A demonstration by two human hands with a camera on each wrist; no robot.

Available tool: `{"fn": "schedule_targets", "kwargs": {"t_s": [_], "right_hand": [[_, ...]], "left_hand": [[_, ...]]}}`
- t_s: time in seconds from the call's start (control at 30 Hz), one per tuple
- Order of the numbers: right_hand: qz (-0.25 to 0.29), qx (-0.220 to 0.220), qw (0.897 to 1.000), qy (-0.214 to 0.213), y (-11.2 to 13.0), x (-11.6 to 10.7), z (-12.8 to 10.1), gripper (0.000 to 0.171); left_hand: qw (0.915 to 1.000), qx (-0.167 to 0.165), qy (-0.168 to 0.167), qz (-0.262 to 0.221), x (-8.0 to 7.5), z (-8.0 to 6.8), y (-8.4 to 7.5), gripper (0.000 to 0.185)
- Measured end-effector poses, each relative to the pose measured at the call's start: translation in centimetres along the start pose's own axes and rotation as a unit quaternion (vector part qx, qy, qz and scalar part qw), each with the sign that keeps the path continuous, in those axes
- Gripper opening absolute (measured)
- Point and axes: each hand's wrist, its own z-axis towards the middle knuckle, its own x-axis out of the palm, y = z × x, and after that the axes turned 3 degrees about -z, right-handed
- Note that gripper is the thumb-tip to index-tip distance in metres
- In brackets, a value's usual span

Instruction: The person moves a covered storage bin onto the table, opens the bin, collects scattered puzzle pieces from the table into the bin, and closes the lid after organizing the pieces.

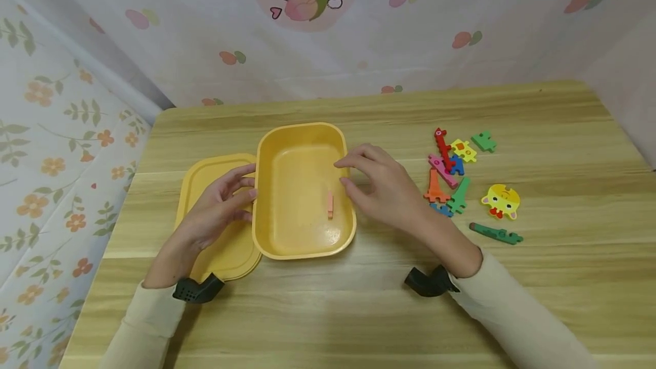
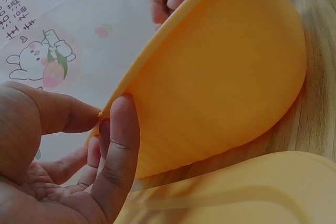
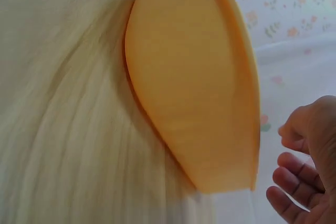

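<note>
As L hand [image 1: 221,205] pinches rnd-cornered plas. tub [image 1: 294,198], R hand [image 1: 380,185] hovers.

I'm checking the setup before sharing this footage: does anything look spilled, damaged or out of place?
Nothing looks spilled or damaged. Only mildly odd: one small salmon-coloured piece shows inside the yellow box, while colourful puzzle pieces lie loose on the table, and the animal-face piece looks upside down in the head view.

From my remote place, I saw the yellow box [image 1: 297,187], rounded at its corners, with its open side upward. Inside this box, nearer its right wall, was one small, narrow salmon-orange piece [image 1: 330,206].
</note>
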Motion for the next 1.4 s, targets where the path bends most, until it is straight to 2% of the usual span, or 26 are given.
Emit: {"fn": "schedule_targets", "kwargs": {"t_s": [0.23, 0.5, 0.93, 1.4], "right_hand": [[-0.027, 0.035, 0.999, 0.006, -1.1, -1.0, -1.6, 0.025], [-0.056, 0.052, 0.997, -0.001, -2.3, -1.6, -3.6, 0.024], [-0.114, 0.089, 0.988, 0.057, -3.6, -3.5, -7.7, 0.03], [-0.149, 0.073, 0.986, 0.031, -4.9, -4.3, -10.9, 0.036]], "left_hand": [[0.9998, 0.011, 0.002, -0.018, -0.2, -0.6, -0.3, 0.059], [0.9997, 0.016, 0.007, -0.019, -0.1, -0.6, -0.1, 0.058], [0.9998, 0.007, 0.01, -0.013, 0.4, -0.1, -0.3, 0.059], [0.9997, 0.012, 0.01, -0.019, 0.3, -0.2, -0.1, 0.06]]}}
